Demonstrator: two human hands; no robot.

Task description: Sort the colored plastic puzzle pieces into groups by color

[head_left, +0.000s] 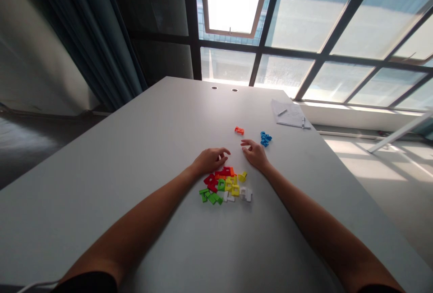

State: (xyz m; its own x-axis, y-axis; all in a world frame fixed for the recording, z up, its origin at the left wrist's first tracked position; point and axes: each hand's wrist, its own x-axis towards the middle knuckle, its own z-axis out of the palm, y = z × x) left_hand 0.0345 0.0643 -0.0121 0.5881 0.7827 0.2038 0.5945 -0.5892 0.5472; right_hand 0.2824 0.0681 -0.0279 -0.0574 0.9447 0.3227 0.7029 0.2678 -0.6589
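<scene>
Beside the plastic pieces [225, 189]: left hand [210, 160], right hand [255, 155]
Grips: both released, fingers loosely curled, holding nothing
Beyond the pieces: orange piece [239, 131], blue cluster [265, 138], on the desk [101, 184]

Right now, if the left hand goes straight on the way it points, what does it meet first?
Most likely the right hand: the line of the left hand reaches its fingertips. The pile of coloured plastic pieces lies just off that line, nearer the camera. Depth is unclear.
</scene>
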